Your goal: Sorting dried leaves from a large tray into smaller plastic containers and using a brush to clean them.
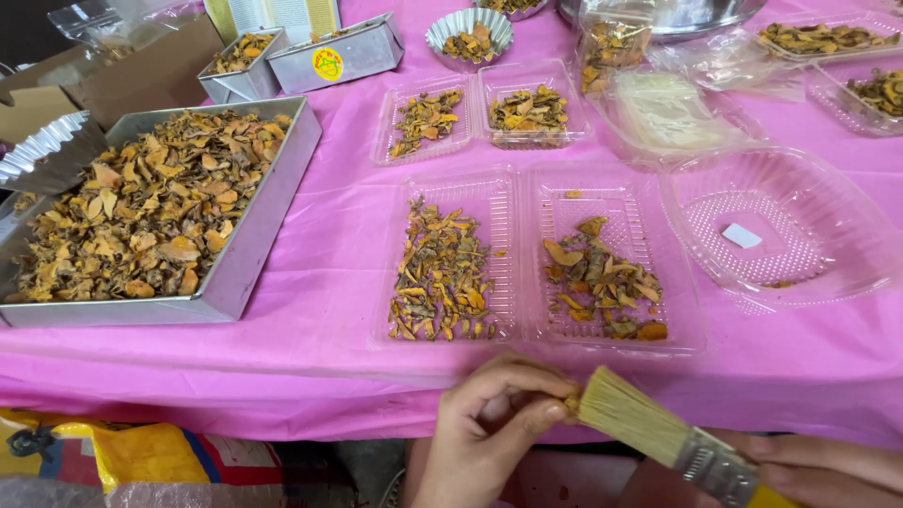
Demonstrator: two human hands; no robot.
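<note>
Right hand (828,470) gripping a straw-bristled metal-banded brush (658,435) lower right, left hand (489,423) fingers pinching a small dried orange piece (570,404) at its bristles, pink-clothed worktop (320,273) above.

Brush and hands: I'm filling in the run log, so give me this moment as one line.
left hand: pinching small piece at bristles | right hand: holding brush | ahead: clear tray of dried slices on pink cloth

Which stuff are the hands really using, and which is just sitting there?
In use: left hand pinching a small dried piece; right hand holding the bristle brush.

Lying about: big metal tray of dried slices, clear double tray, nearly empty clear dish.
</note>
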